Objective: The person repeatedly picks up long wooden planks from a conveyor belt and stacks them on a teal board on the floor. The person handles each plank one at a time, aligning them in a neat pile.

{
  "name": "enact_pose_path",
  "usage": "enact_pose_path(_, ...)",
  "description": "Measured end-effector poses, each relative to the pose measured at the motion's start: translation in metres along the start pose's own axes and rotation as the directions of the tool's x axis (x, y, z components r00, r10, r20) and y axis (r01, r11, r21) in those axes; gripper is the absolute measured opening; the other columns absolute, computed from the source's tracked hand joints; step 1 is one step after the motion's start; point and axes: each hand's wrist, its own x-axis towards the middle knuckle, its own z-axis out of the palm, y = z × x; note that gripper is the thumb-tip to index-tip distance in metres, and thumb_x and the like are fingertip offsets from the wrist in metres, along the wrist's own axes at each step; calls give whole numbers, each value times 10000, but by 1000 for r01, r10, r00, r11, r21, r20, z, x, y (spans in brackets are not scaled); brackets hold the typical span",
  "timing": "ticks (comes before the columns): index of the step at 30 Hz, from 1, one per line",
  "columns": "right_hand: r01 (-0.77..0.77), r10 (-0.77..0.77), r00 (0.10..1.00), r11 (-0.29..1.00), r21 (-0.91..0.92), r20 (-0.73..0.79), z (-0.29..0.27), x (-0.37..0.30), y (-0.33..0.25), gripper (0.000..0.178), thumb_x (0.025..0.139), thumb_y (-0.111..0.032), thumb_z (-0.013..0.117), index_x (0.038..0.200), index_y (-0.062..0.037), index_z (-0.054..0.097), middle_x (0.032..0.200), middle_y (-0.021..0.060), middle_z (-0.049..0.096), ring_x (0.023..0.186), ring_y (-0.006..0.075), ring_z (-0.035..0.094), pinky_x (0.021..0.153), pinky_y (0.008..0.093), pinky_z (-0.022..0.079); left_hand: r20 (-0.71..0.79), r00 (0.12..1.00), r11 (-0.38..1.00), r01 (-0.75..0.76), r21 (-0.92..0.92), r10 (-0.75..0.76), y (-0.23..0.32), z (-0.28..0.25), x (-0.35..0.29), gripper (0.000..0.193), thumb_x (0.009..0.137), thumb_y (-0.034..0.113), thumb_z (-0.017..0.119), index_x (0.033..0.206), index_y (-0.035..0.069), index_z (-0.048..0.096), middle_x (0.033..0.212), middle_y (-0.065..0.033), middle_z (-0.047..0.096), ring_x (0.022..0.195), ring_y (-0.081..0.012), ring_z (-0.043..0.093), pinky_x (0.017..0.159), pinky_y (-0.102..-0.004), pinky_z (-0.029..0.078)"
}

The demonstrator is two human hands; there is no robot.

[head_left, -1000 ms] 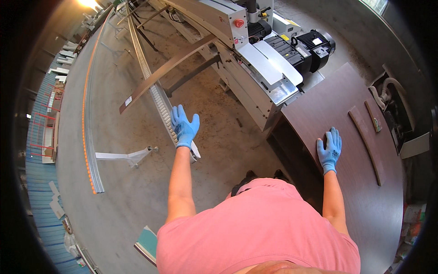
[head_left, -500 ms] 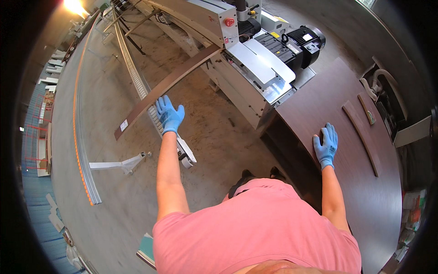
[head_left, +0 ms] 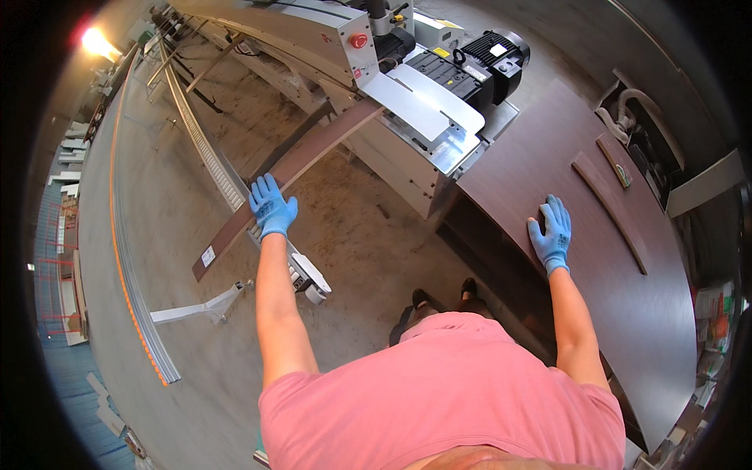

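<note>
My left hand (head_left: 272,207), in a blue glove, lies with fingers spread on a long narrow brown board (head_left: 301,159). The board slants from beside the machine down to the left, and a white label (head_left: 207,256) is on its lower left end. Under the board runs a narrow roller track (head_left: 200,117), its white end near my left wrist. My right hand (head_left: 552,235), gloved alike, rests palm down with fingers out on a large dark brown panel (head_left: 611,313). Two loose brown strips, a long one (head_left: 611,211) and a short one (head_left: 613,160), lie beyond it.
A grey machine (head_left: 392,157) with a red button (head_left: 358,41) and black motors (head_left: 478,70) stands ahead. At left runs a long rail (head_left: 129,290) with an orange edge, near a white support leg (head_left: 204,307). A ribbed hose (head_left: 627,110) is at far right.
My left hand has come onto the board from its near edge. The board has shifted toward me relative to the machine. My right hand stays on the panel; the whole view has shifted.
</note>
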Motion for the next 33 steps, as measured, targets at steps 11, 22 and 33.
enact_pose_path(11,21,-22,999,999,-31,-26,-2,3,2,468,914,-379,762,1249,-60,689,1551,214,591,1483,412,503,1246,525,370,60,976,973,-200,-112,208,13,-27,-4,464,722,210,804,1127,22,679,1223,-219,655,1227,-437,608,1082,-491,497)
enact_pose_path(22,220,-177,950,964,150,-256,-63,-14,-33,576,945,-467,732,1317,-32,666,1538,257,585,1484,447,504,1233,563,384,-123,885,801,-459,-385,448,70,-60,-173,666,659,72,764,1292,-43,595,1412,-267,604,1274,-470,608,1093,-495,509)
enact_pose_path(33,394,-403,909,914,97,107,-178,-69,0,877,752,-483,906,1454,-93,554,1547,180,552,1467,365,511,1271,543,360,-282,522,393,-825,-406,805,329,-139,-267,636,698,62,763,1316,0,622,1481,-211,618,1292,-427,615,1075,-513,487)
